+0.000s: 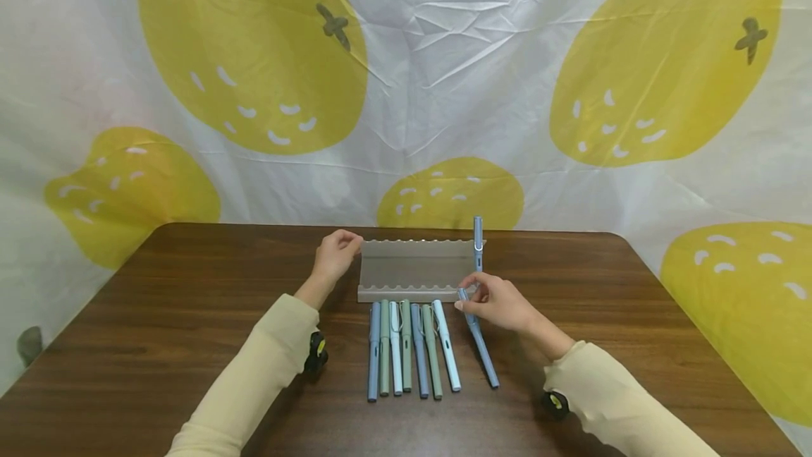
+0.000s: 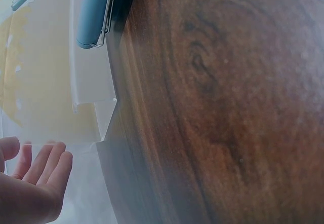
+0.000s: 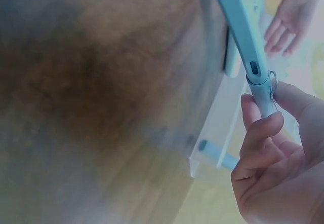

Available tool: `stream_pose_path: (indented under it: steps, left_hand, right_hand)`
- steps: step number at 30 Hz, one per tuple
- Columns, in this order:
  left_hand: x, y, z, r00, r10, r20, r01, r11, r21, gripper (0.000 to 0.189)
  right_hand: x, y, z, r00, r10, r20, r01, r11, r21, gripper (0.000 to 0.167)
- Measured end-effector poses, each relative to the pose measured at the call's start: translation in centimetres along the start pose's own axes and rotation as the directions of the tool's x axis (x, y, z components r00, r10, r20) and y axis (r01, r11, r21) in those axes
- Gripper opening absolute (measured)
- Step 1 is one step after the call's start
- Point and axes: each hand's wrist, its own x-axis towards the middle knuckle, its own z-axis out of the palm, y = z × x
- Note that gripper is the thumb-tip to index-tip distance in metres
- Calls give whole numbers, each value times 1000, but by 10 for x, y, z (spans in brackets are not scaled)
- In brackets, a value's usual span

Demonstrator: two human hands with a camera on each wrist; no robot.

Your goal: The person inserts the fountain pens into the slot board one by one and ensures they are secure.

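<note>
A clear pen rack (image 1: pixel 415 270) with scalloped front and back rims stands near the table's far edge. My left hand (image 1: pixel 336 256) is at its back left corner, thumb and forefinger pinching the rim; the other fingers are loosely bent in the left wrist view. My right hand (image 1: pixel 497 302) pinches a blue fountain pen (image 1: pixel 482 351) by its capped end, in front of the rack's right end. That pen slants, its other end toward the near side. Another blue pen (image 1: pixel 478 231) lies across the rack's rightmost notches, partly hidden behind my right hand.
Several capped pens lie side by side before the rack, among them a blue pen (image 1: pixel 373 365), a green pen (image 1: pixel 431 358) and a pale blue pen (image 1: pixel 447 351). Behind the brown wooden table (image 1: pixel 222 302) hangs a white cloth (image 1: pixel 444 111) with yellow fruit prints.
</note>
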Motion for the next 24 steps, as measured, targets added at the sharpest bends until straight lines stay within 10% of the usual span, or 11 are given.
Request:
stream_pose_path:
  steps: [24]
  left_hand:
    - [0,0,0,1000,-9,5,9,1000,-9,20]
  right_hand:
    - [18,-9,-33,1000,23,-19,-21,992,127,26]
